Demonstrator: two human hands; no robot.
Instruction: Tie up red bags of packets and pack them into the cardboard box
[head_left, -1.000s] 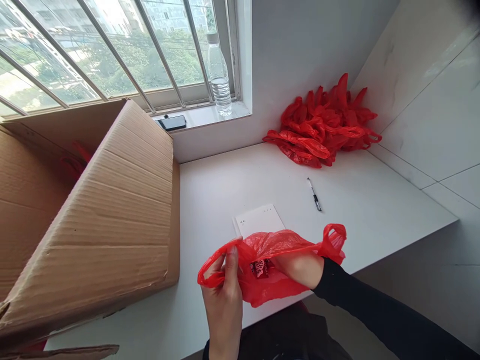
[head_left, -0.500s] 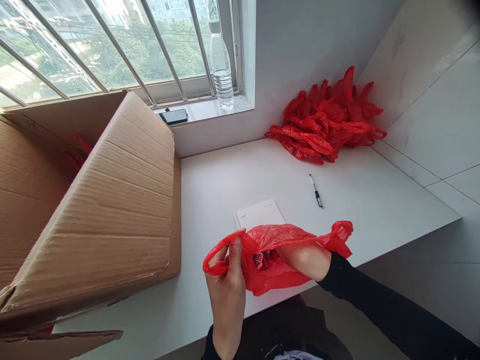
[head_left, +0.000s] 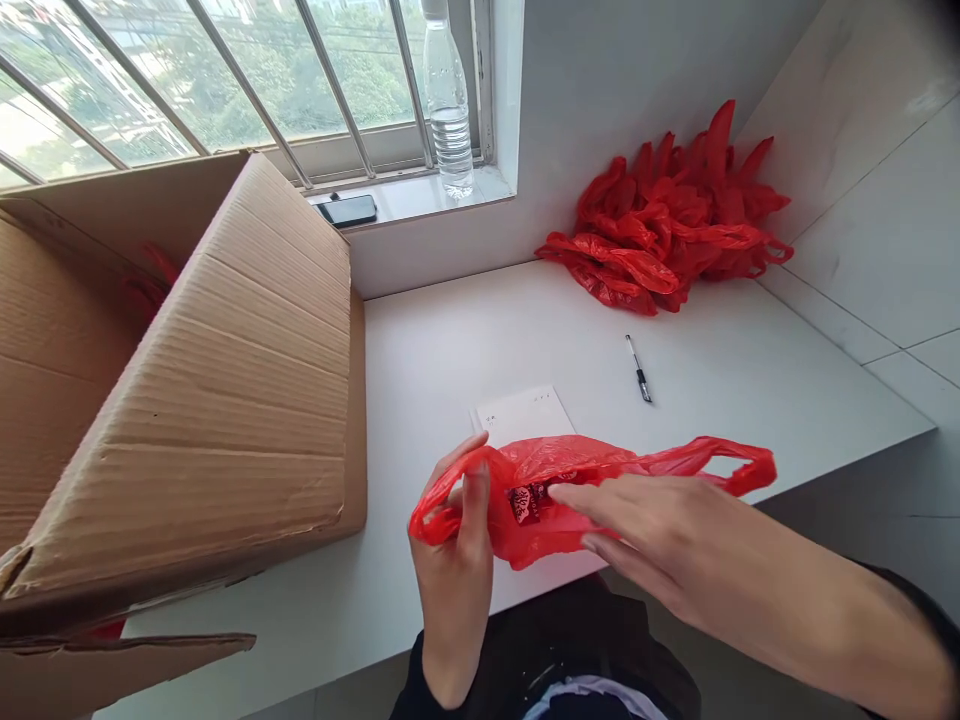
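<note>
My left hand [head_left: 459,560] pinches one handle side of a thin red plastic bag [head_left: 544,547], with the thumb inside the handle loop. The bag's mouth gapes toward me above the table's front edge. Inside lie small dark packets [head_left: 523,505] with pale pink print; how many is hidden. Over the right part of the mouth is my right hand [head_left: 660,530], fingers stretched out and nothing seen in them. Its fingertips come close to the packets; whether they touch the bag I cannot tell. The other handle loop sticks out beyond that hand.
A large open cardboard box [head_left: 247,400] with red bags inside stands at left. Behind the bag lie a notepad [head_left: 525,412] and a pen [head_left: 639,370]. A heap of red bags [head_left: 667,240] fills the back right corner. The sill holds a phone [head_left: 349,210] and water bottle [head_left: 450,120].
My right hand has come out of the bag, its fingers now showing at the mouth. The right handle has spread outward. My left hand keeps its hold.
</note>
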